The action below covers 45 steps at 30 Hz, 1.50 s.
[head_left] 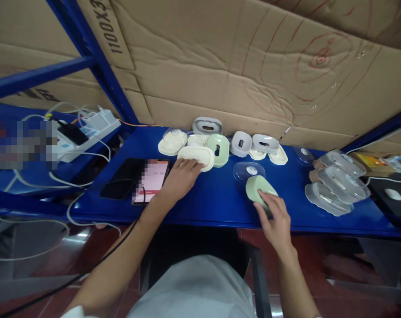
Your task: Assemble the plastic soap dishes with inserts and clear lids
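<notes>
My left hand [181,176] reaches over the blue shelf [213,198] and its fingers rest closed on the near edge of a cream oval soap-dish part [196,156]. My right hand [276,217] grips a pale green oval soap-dish part [258,189] near the shelf's front edge. A clear oval lid [249,170] lies just behind the green part. Further back stand a green dish [219,149], cream dishes [172,142] and grey dishes [207,126].
Two phones [135,180] lie on the shelf to the left of my left hand. A stack of clear lids [336,183] sits at the right. A power strip [87,130] with cables lies on the left shelf. Cardboard lines the back wall.
</notes>
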Available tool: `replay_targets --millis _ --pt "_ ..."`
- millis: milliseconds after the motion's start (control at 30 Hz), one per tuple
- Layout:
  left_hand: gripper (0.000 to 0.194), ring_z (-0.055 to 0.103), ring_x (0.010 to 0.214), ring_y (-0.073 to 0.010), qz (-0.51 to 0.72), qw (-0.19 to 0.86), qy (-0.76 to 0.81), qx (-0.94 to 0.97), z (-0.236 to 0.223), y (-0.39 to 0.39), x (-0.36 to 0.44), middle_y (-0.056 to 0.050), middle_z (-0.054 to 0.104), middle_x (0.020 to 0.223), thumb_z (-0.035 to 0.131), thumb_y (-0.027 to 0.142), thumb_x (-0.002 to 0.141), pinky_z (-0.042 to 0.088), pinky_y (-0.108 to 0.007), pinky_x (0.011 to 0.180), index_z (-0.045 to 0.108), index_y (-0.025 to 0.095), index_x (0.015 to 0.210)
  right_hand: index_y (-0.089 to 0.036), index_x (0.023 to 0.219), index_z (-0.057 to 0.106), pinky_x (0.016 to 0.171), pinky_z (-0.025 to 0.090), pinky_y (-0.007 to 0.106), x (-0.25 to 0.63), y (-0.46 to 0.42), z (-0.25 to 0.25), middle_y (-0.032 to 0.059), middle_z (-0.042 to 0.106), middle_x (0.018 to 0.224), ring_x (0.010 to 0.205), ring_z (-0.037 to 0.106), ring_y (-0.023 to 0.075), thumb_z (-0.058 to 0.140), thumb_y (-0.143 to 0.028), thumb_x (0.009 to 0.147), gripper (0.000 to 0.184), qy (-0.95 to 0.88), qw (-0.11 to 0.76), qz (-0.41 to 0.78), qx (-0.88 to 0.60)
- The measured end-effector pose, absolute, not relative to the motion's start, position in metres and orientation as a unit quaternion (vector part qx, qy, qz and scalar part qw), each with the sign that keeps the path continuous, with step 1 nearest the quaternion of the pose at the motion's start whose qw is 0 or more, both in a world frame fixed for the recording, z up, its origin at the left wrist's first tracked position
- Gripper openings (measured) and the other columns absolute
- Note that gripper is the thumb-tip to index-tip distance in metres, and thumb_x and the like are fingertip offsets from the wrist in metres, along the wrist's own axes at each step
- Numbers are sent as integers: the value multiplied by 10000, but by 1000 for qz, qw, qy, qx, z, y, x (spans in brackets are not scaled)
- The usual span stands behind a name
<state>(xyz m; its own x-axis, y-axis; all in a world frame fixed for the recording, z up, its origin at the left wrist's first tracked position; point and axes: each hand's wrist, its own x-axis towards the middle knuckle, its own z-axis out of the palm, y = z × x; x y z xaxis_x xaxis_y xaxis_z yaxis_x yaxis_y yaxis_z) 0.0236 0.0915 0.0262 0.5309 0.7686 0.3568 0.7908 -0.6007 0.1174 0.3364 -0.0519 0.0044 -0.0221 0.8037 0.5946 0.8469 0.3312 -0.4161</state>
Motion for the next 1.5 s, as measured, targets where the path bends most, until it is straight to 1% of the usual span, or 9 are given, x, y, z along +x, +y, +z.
replay_targets --millis 200,333,500,600,767,967,1233,1367,1500 --pt "403 704 1186 -256 -215 -49 -340 -914 10 6 37 -101 743 1252 490 102 1071 521 -464 1116 675 248 1398 -413 1537 582 907 564 469 306 -64 -13 59 739 1154 1051 709 278 656 -191 1018 570 -749 394 -49 -531" --pt "367 689 1253 -284 -273 -54 -377 -883 -4 -20 37 -120 723 1315 602 256 1076 495 -521 1161 644 291 1439 -409 1593 519 927 548 471 290 -62 -1 73 730 1189 1065 703 282 639 -196 1030 614 -761 399 -26 -510" --pt "882 406 1579 -379 -335 -134 -453 -815 -12 -16 26 -172 318 1738 778 410 966 438 -583 1243 279 353 1691 -354 1625 473 952 515 433 256 -52 14 69 757 1246 1156 699 264 609 -201 1062 600 -835 308 11 -457" --pt "874 377 1600 -363 -329 -185 -433 -818 -11 -14 20 -136 142 1808 756 333 986 488 -526 1221 253 386 1699 -297 1632 457 1028 485 440 239 -45 18 73 728 1398 1306 658 250 552 -166 1083 572 -864 253 37 -433" --pt "739 338 1618 -371 -284 -176 -407 -850 -6 -9 15 -127 263 1782 682 297 1033 411 -608 1262 326 392 1674 -284 1614 473 1214 379 492 237 -36 20 52 628 1557 1486 544 220 465 -114 1103 539 -881 227 73 -409" --pt "823 391 1602 -329 -291 -233 -415 -830 -7 8 10 -125 295 1770 716 348 1016 430 -526 1268 253 388 1695 -262 1666 396 1196 431 456 238 -31 22 56 644 1537 1483 554 200 426 -58 1085 616 -886 238 60 -394" --pt "582 391 1593 -334 -318 -218 -421 -821 -13 9 9 -148 360 1732 661 329 1043 417 -537 1275 476 282 1592 -256 1652 429 1216 409 435 221 -29 15 59 629 1555 1507 525 200 431 -55 1078 608 -891 207 40 -402" --pt "572 433 1567 -327 -318 -241 -427 -811 -12 8 9 -133 406 1697 714 387 1011 422 -511 1279 542 281 1547 -291 1620 471 1257 373 436 250 -16 17 47 603 1585 1526 500 200 502 -196 1107 523 -886 218 59 -406" --pt "566 472 1529 -327 -320 -246 -444 -800 -9 7 9 -124 471 1617 782 401 960 404 -513 1293 603 283 1483 -328 1619 475 1290 284 600 314 12 12 73 460 1697 1617 350 308 491 -422 1118 510 -799 228 -2 -557"
